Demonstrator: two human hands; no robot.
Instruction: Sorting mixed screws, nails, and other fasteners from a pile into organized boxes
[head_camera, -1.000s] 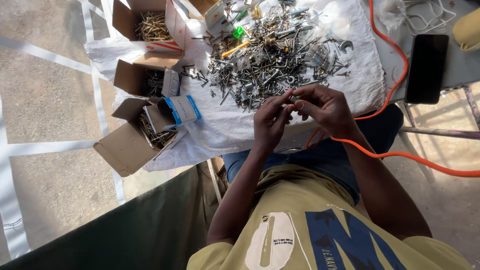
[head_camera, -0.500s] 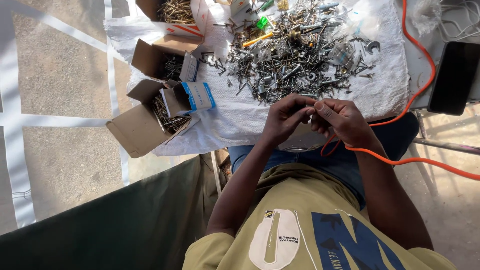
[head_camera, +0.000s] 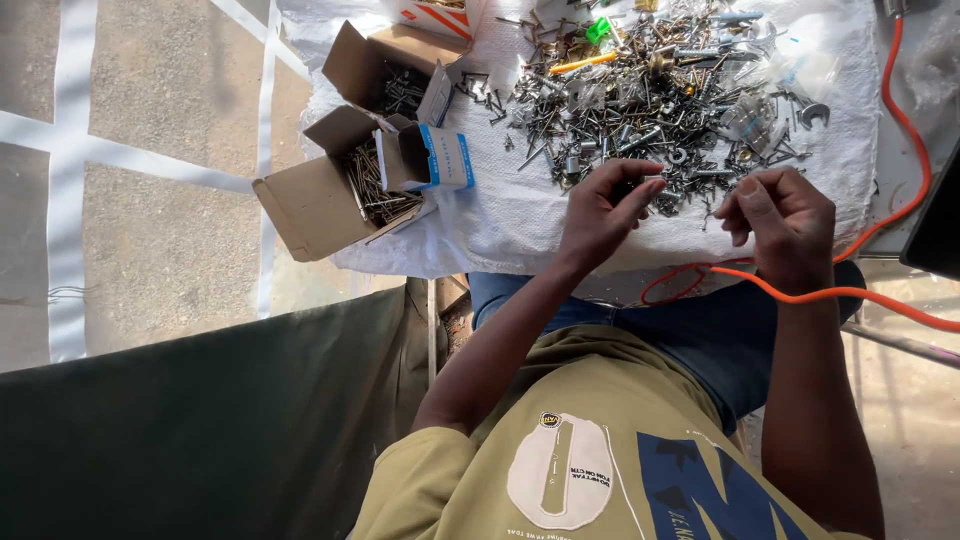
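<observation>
Two boxes (head_camera: 350, 190) — scattered screws (head_camera: 650, 90) on white sheet (head_camera: 500, 215), concrete floor (head_camera: 160, 230).

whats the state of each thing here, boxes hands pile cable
left hand: over the near edge of the pile, fingers curled, pinching something small
right hand: raised beside the pile, fingers curled; contents cannot be told
pile of screws and nails: loose, spread on white cloth
near cardboard box: open, flaps out, nails inside
far cardboard box: open, hardware inside
orange cable: slack, looped across the lap
</observation>
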